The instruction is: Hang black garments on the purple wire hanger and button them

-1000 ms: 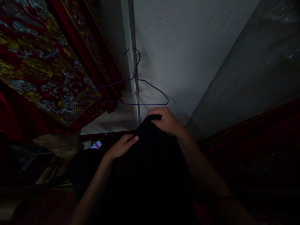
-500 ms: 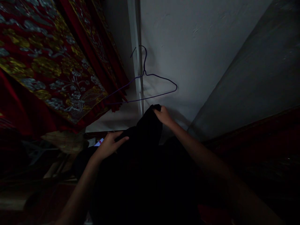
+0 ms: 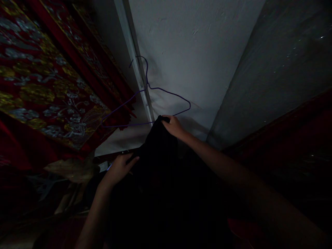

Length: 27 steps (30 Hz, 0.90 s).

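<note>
near the purple hanger, right hand and left hand each clasp black cloth.

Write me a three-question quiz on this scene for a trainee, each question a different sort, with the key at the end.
1. True or false: the left hand and the right hand both have a grip on the black cloth.
2. What colour is the wire hanger?
A) green
B) purple
C) white
3. Fill the gap: the red cloth with gold and silver embroidery hangs toward the ____ edge of the picture.

Key:
1. True; each hand holds it between thumb and fingers.
2. B
3. left
</note>
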Motion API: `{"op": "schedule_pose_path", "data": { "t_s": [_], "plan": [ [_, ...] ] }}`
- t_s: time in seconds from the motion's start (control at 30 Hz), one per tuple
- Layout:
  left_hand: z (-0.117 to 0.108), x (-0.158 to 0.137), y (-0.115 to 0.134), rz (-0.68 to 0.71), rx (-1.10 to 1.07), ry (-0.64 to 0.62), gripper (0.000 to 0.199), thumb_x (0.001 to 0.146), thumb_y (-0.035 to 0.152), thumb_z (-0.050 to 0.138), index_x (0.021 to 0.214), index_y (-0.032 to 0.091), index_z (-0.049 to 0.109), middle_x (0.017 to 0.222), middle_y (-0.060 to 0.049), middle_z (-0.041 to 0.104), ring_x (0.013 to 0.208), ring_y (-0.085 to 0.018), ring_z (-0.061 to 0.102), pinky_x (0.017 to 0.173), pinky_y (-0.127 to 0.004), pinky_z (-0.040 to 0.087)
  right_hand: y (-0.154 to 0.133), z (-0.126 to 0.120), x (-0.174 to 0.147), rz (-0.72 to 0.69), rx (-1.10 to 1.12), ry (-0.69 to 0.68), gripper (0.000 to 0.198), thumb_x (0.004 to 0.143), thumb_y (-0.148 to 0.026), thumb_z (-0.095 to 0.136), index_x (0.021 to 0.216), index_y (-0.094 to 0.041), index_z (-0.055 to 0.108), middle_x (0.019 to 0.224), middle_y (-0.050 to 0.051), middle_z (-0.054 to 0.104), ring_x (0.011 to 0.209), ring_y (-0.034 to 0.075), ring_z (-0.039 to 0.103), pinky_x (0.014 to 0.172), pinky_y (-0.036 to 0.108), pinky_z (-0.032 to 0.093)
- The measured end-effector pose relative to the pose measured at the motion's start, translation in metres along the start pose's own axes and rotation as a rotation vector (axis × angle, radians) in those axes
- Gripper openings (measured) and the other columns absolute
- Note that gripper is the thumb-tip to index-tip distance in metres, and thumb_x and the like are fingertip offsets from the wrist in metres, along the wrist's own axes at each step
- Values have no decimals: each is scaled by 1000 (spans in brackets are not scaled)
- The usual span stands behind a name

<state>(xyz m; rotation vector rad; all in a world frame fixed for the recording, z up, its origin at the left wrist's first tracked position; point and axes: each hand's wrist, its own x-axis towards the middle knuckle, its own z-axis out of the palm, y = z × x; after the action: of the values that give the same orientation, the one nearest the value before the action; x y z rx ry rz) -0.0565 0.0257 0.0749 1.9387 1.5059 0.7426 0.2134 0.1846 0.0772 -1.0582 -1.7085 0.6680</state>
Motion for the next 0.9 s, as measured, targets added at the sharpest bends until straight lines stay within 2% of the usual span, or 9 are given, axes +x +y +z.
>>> {"op": "schedule_pose_path", "data": {
  "t_s": [0.1, 0.2, 0.27, 0.37, 0.43, 0.57, 0.8, 0.9],
  "plan": [
    [-3, 0, -13, -95, 108, -54, 44, 86, 54, 65, 57, 21, 65, 55, -3, 62, 53, -20, 56, 54, -28, 36, -14, -29, -24, -97, -114, -31, 18, 83, -25, 55, 75, -20, 70, 70, 2, 67, 72, 21, 64, 71, 30, 45],
    [-13, 5, -11, -91, 131, -41, 45, 85, 56, 63, 56, 22, 63, 56, -3, 60, 53, -20, 54, 55, -28, 35, -28, -54, -38, -168, -188, 29, 17, 78, -25, 56, 61, -20, 57, 57, -1, 53, 60, 16, 53, 61, 28, 36],
    [-27, 10, -2, -8, 157, 72, 40, 85, 56, 63, 63, 22, 66, 64, -3, 64, 60, -20, 56, 59, -28, 39, -34, -64, -41, -197, -184, 73, 18, 76, -26, 57, 60, -20, 52, 55, -2, 48, 58, 15, 49, 59, 28, 33],
    [-53, 18, 17, 107, 150, 305, 35, 84, 55, 67, 75, 21, 69, 77, -4, 67, 73, -21, 59, 67, -27, 43, -37, -73, -39, -216, -121, 77, 19, 76, -30, 56, 60, -21, 52, 55, -2, 46, 59, 16, 47, 57, 28, 33],
    [-68, 24, 27, 98, 103, 355, 34, 84, 54, 67, 79, 20, 70, 79, -3, 66, 74, -20, 58, 66, -26, 44, -37, -75, -38, -226, -80, 71, 21, 77, -32, 56, 59, -22, 51, 56, -1, 46, 59, 16, 46, 57, 29, 33],
    [-81, 35, 31, 72, 100, 302, 33, 84, 52, 67, 80, 19, 70, 74, -1, 64, 68, -17, 54, 63, -25, 41, -41, -76, -39, -252, -77, 58, 21, 77, -30, 54, 59, -22, 48, 56, -2, 44, 58, 14, 44, 57, 28, 32],
    [-85, 33, 11, 38, 152, 205, 42, 81, 58, 68, 67, 18, 67, 62, 1, 57, 58, -14, 47, 54, -24, 36, -48, -82, -43, -326, -233, 79, 16, 68, -25, 55, 57, -21, 43, 54, -4, 41, 54, 11, 39, 57, 27, 29],
    [-91, 30, 12, 78, 146, 269, 36, 81, 54, 69, 73, 19, 71, 68, 0, 62, 62, -15, 52, 57, -24, 39, -44, -78, -42, -293, -177, 78, 23, 72, -29, 55, 55, -22, 40, 53, -3, 39, 54, 11, 40, 56, 27, 30]
  ]
}}
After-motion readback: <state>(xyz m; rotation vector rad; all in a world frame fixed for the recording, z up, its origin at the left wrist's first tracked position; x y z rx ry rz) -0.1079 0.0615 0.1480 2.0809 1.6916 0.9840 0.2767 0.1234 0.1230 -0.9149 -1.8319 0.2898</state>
